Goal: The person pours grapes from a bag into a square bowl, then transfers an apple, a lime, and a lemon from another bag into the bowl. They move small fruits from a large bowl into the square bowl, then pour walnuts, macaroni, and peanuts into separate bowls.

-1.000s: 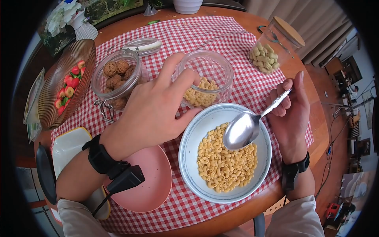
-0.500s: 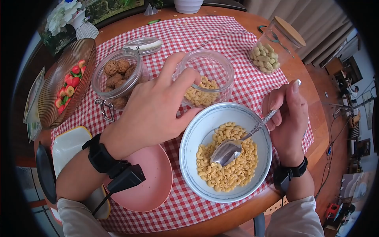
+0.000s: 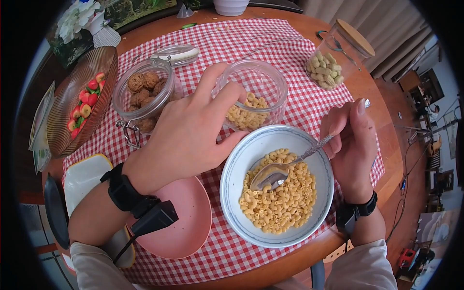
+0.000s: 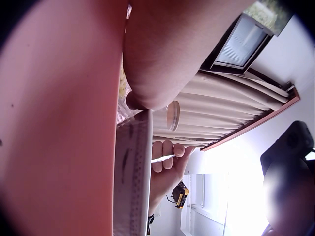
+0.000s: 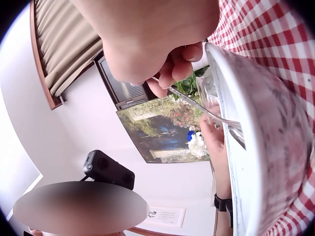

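At the lower centre of the head view, the bowl (image 3: 232, 166) of macaroni (image 3: 280, 203) sits on the checked cloth (image 3: 309, 104), with the pink plate (image 3: 186, 224) touching its left side. The spoon (image 3: 273, 175) lies with its bowl dug into the macaroni at centre frame; the right hand (image 3: 353, 145), at right, pinches the handle between curled fingers and thumb. The left hand (image 3: 186, 133), at centre left, grips the rim of the open glass jar (image 3: 270, 79) of macaroni just behind the bowl, fingers curled over the edge. The two hands are apart, the bowl between them. Only the head view shows the contents; the right wrist view shows the bowl's outer wall (image 5: 256, 128) and the spoon handle (image 5: 202, 110) crossing its rim. The left wrist view is mostly filled by skin and shows the right hand (image 4: 167, 162) with the handle at lower centre. Further back, upper left, stand the walnut jar (image 3: 142, 92) and the ribbed dish (image 3: 67, 104) of small fruit; upper right, the lidded peanut jar (image 3: 333, 58).
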Action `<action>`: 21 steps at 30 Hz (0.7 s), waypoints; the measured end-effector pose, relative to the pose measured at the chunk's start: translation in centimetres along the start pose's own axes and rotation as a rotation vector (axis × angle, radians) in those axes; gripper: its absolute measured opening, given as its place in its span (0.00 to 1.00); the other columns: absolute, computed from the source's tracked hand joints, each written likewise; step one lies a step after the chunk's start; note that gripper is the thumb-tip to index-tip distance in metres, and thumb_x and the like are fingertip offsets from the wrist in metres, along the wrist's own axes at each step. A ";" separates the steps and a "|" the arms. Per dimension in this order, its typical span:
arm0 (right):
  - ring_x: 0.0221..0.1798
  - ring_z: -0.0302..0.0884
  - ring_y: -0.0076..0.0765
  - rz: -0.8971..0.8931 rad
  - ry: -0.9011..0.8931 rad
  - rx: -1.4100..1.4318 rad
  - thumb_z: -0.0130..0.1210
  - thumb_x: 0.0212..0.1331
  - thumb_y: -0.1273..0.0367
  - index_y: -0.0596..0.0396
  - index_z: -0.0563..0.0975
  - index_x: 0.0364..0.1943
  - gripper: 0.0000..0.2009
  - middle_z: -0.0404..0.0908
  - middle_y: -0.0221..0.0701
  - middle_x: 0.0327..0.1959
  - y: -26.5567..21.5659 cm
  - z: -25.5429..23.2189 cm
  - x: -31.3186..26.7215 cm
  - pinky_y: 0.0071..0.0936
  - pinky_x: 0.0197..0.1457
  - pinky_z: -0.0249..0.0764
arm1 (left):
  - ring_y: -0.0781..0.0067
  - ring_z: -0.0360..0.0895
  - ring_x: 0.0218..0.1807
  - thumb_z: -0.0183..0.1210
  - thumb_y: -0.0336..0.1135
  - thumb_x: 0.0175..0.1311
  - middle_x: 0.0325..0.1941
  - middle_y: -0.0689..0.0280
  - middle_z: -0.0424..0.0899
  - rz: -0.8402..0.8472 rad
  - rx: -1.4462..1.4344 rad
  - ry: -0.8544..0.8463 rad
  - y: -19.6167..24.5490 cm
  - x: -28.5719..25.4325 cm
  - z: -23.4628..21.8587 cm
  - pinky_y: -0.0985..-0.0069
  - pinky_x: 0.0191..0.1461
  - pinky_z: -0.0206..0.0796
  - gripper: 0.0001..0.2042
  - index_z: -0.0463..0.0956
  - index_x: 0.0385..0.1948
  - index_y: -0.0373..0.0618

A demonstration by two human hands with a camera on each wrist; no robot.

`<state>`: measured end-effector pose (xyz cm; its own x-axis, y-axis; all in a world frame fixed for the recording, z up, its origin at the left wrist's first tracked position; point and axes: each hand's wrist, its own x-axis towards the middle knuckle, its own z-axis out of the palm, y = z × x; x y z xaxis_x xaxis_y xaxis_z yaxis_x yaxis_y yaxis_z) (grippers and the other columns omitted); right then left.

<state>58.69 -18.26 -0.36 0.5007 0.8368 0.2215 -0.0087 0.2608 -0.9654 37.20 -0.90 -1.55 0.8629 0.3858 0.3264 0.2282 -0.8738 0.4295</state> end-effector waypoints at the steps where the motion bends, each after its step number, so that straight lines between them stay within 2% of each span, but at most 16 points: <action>1: 0.16 0.64 0.20 0.032 -0.030 0.025 0.41 0.82 0.49 0.57 0.78 0.26 0.30 0.68 0.25 0.13 -0.1 0.0 0.0 0.17 0.22 0.61 | 0.42 0.83 0.53 0.73 0.39 0.58 0.77 0.50 0.62 -0.006 -0.005 -0.002 0.0 0.0 0.0 0.56 0.54 0.76 0.25 0.72 0.55 0.51; 8: 0.13 0.59 0.19 0.163 0.022 0.041 0.42 0.81 0.49 0.55 0.77 0.25 0.29 0.65 0.23 0.12 -0.2 -0.4 0.5 0.18 0.20 0.58 | 0.42 0.83 0.53 0.73 0.39 0.58 0.77 0.49 0.63 -0.022 -0.013 -0.031 0.1 0.0 -0.2 0.56 0.54 0.76 0.25 0.72 0.55 0.50; 10: 0.14 0.54 0.17 0.179 0.028 0.026 0.40 0.83 0.54 0.50 0.72 0.25 0.25 0.60 0.19 0.12 -0.2 0.0 0.6 0.19 0.20 0.55 | 0.42 0.83 0.53 0.73 0.39 0.59 0.77 0.49 0.62 0.013 0.013 0.007 -0.1 0.0 0.0 0.56 0.54 0.76 0.25 0.72 0.55 0.50; 14: 0.14 0.58 0.19 0.235 0.027 0.092 0.43 0.81 0.50 0.54 0.77 0.25 0.28 0.63 0.22 0.12 0.0 -0.4 0.8 0.17 0.20 0.57 | 0.42 0.83 0.54 0.73 0.40 0.59 0.78 0.48 0.62 0.021 0.025 0.013 -0.2 -0.1 0.1 0.56 0.54 0.76 0.25 0.72 0.56 0.50; 16: 0.14 0.54 0.16 0.272 0.034 0.141 0.40 0.83 0.54 0.49 0.72 0.26 0.24 0.59 0.18 0.11 0.0 -0.2 0.8 0.18 0.20 0.55 | 0.41 0.83 0.54 0.73 0.40 0.59 0.78 0.48 0.62 0.020 0.030 0.012 -0.2 -0.1 0.1 0.56 0.55 0.76 0.25 0.72 0.56 0.50; 20: 0.14 0.55 0.16 0.290 -0.006 0.322 0.41 0.84 0.55 0.49 0.74 0.29 0.22 0.61 0.17 0.13 0.2 -1.3 1.2 0.18 0.19 0.55 | 0.41 0.82 0.55 0.73 0.40 0.59 0.78 0.48 0.61 -0.025 0.008 -0.025 0.0 -0.1 0.1 0.56 0.55 0.76 0.25 0.72 0.56 0.50; 21: 0.14 0.56 0.16 0.280 0.076 0.370 0.42 0.83 0.55 0.49 0.75 0.30 0.22 0.63 0.17 0.14 0.1 -1.3 1.3 0.18 0.20 0.55 | 0.42 0.84 0.45 0.72 0.42 0.59 0.75 0.48 0.64 0.047 0.031 0.041 -0.4 -0.1 0.5 0.55 0.47 0.77 0.24 0.72 0.54 0.49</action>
<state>60.48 -17.82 -0.40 0.4967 0.8655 -0.0646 -0.4540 0.1957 -0.8692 37.25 -0.76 -2.10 0.8541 0.3554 0.3797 0.2021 -0.8996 0.3872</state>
